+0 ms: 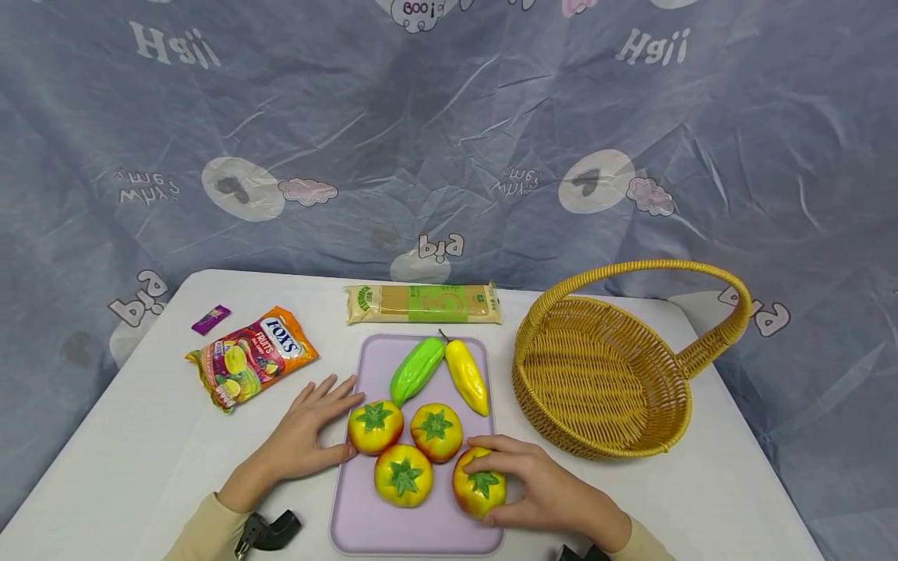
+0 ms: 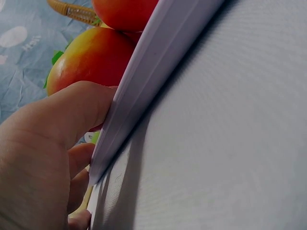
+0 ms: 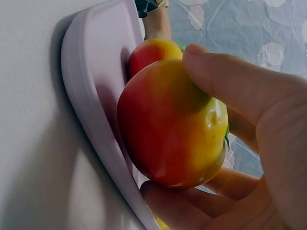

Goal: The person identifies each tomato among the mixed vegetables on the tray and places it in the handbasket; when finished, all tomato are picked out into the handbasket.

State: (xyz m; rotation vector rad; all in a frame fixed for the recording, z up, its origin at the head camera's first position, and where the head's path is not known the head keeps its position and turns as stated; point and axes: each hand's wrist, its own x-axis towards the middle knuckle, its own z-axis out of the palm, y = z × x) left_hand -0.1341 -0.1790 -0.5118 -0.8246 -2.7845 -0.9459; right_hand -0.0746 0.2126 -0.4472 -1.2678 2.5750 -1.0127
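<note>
On the purple tray [image 1: 421,534], my right hand [image 1: 543,487] clamps a red-yellow fruit [image 1: 474,492], while my left hand [image 1: 309,428], fingers apart, touches the rim [image 2: 144,72], apparently steadying it.

This looks like a makeshift tabletop set: a wrinkled printed cloth [image 1: 421,117] stands behind 1 white table [image 1: 140,452].

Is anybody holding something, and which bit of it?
The right hand holds the rightmost yellow-red fruit by its rounded sides. The left hand just touches the edge of the tray.
</note>
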